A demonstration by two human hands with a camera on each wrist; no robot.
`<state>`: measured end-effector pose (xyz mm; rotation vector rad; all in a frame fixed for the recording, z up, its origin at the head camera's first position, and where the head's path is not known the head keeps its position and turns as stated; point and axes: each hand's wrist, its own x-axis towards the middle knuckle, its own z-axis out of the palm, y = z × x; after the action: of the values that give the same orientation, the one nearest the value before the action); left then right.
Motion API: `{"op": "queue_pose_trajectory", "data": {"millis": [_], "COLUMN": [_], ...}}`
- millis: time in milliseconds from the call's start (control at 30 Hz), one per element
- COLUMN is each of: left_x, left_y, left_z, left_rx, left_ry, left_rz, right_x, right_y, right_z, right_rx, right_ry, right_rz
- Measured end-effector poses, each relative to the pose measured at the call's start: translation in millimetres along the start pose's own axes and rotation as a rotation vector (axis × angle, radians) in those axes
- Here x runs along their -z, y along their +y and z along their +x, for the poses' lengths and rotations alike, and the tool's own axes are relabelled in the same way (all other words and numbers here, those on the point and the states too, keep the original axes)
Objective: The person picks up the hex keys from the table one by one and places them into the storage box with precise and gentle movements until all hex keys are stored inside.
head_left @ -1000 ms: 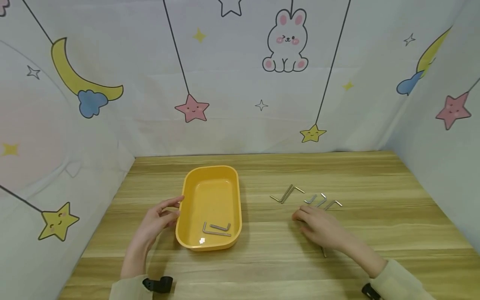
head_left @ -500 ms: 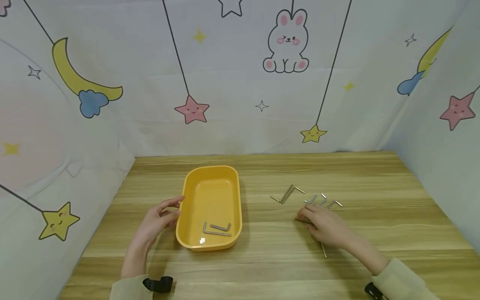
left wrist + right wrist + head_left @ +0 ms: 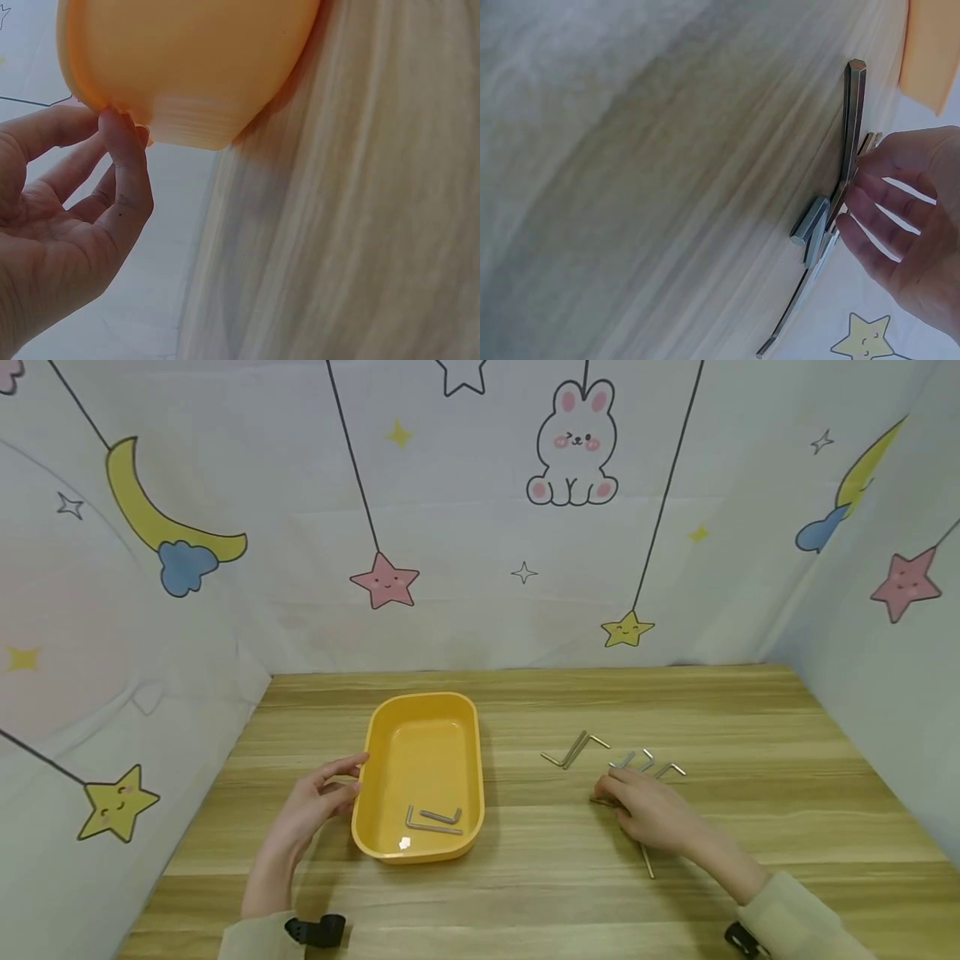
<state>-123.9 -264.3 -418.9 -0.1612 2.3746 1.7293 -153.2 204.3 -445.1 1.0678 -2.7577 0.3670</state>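
My left hand [image 3: 318, 797] pinches the left rim of a yellow tray [image 3: 468, 760] between thumb and index finger, seen close in the left wrist view. Two hex keys [image 3: 435, 828] lie inside the tray's near end. My right hand [image 3: 648, 810] is low over the table, thumb and fingertips pinching a dark hex key [image 3: 853, 112] near its bend. Another straight end of a hex key [image 3: 647, 862] sticks out on the near side of this hand; whether it belongs to the same key is hidden. Several silver hex keys [image 3: 647, 758] lie just beyond the knuckles.
Farther back on the wooden table [image 3: 525, 877], between tray and right hand, lie crossed brass-coloured hex keys [image 3: 576, 749]. White cloth walls [image 3: 480, 527] with printed stars, moons and a rabbit enclose the table at the back and sides.
My right hand has shifted slightly to the right over the second, uncovering the left end of the hex key under its fingers. The left hand and the tray stay put.
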Motion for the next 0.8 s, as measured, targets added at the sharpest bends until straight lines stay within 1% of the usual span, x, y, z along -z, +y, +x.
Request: {"op": "queue_pose_trajectory", "data": {"millis": [367,800], "left_x": [-0.1,-0.3], "left_y": [-0.5,0.1], "left_z": [0.2,0.4], "left_rx": [0.001,-0.001], "left_ry": [-0.004,-0.003], "left_rz": [-0.008,-0.013], "right_x": [-0.3,-3.1], "right_y": [-0.9,-1.6], "right_z": [2.9,4.2], "right_rx": [-0.011,0.002], "right_ry": [-0.033,-0.022], "right_rz": [-0.010,-0.044]}}
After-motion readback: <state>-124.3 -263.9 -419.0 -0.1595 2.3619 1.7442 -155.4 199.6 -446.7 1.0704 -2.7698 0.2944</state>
